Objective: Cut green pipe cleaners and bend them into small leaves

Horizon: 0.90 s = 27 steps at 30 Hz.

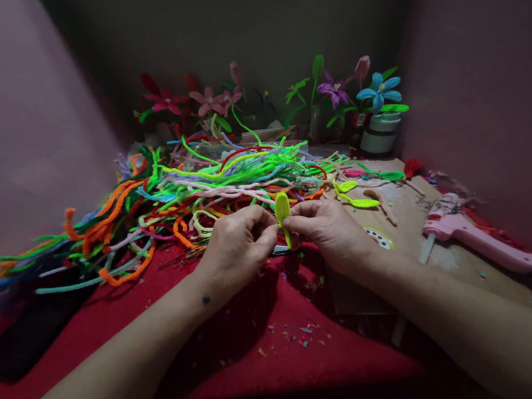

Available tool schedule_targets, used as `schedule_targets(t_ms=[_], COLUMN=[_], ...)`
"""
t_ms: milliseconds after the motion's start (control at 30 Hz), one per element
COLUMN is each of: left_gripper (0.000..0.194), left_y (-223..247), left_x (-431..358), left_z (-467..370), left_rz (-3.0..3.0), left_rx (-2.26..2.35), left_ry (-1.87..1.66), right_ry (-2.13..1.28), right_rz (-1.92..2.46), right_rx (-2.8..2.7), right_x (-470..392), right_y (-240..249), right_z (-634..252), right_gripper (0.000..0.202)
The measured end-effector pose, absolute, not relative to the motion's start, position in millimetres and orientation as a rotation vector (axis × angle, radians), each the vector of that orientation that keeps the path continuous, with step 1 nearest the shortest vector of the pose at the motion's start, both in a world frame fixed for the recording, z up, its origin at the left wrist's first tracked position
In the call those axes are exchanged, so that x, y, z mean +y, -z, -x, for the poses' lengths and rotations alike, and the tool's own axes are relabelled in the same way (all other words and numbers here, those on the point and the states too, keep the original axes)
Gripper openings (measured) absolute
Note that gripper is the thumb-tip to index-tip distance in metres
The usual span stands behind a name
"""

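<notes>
Between my two hands stands a yellow pipe-cleaner petal (281, 206), upright, with a short tail below it. My left hand (237, 243) pinches at its lower left side, thumb and forefinger together. From the right, my right hand (332, 226) grips its base between thumb and fingers. The fingertips partly hide where the tail is held. Behind the hands lies a heap of colourful pipe cleaners (237, 174). More yellow pipe-cleaner petals (358, 200) rest on the cardboard just beyond my right hand.
A pink glue gun (484, 238) lies on the cardboard (461, 284) at right. Finished pipe-cleaner flowers (379, 91) stand along the back, one in a white jar (380, 134). Fibre scraps (305, 336) dot the red cloth (208, 353). A dark flat object (32, 331) lies at left.
</notes>
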<state>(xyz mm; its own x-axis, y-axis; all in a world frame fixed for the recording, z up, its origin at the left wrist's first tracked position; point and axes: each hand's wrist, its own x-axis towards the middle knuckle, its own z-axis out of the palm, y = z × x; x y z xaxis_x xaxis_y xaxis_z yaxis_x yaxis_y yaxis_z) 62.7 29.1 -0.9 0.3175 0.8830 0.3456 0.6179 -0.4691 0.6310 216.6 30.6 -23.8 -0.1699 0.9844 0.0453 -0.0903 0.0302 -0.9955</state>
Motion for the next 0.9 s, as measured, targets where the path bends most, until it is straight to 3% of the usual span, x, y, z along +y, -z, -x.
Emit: schedule_targets(t_ms=[500,900], left_gripper=[0.019,0.015], left_y=[5,2], left_x=[37,31], left_z=[-60,-64], left_rz=[-1.2,-1.345], left_rx=[0.97,0.941], left_ry=[-0.778,-0.933], right_ry=[-1.514,-1.25], right_rz=[0.907,1.047], right_rx=[-1.049,-1.323], right_x=[31,28], right_y=[21,13], right_z=[-216,-218], right_gripper=[0.017,0.011])
